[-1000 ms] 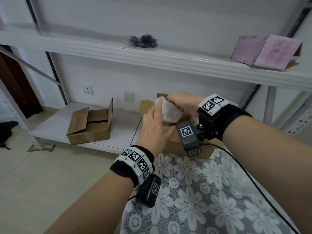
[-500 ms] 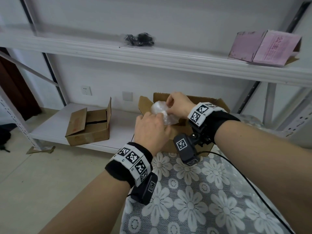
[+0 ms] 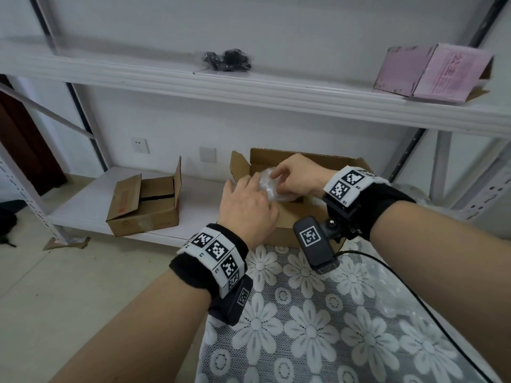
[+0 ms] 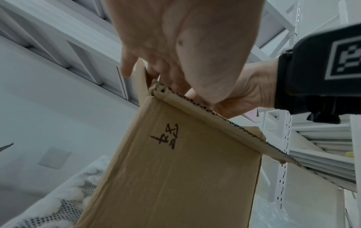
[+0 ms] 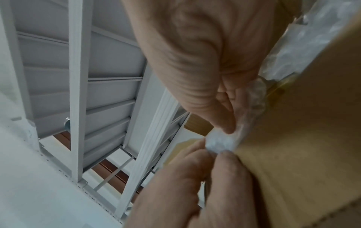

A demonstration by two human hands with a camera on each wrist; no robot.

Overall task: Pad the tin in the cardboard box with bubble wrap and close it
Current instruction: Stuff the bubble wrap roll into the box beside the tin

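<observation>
An open cardboard box (image 3: 326, 161) stands at the far edge of the lace-covered table (image 3: 304, 313). A crumpled wad of clear bubble wrap (image 3: 265, 186) sits in its left part. My right hand (image 3: 276, 175) pinches the wad from above, and in the right wrist view its thumb and fingers pinch the bubble wrap (image 5: 220, 141). My left hand (image 3: 254, 181) reaches over the near left corner with its fingers laid on the wrap and its thumb spread outside. The left wrist view shows the box's outer wall (image 4: 175, 162) with handwriting on it. The tin is hidden.
A second open cardboard box (image 3: 146, 205) lies on the low white shelf to the left. On the upper shelf sit a pink box (image 3: 431, 73) and a black item in a clear bag (image 3: 226, 60). A black cable (image 3: 387, 266) crosses the table.
Both hands have brought the wad of bubble wrap down from above the box into it. My left hand now lies flatter over the wrap at the box's corner.
</observation>
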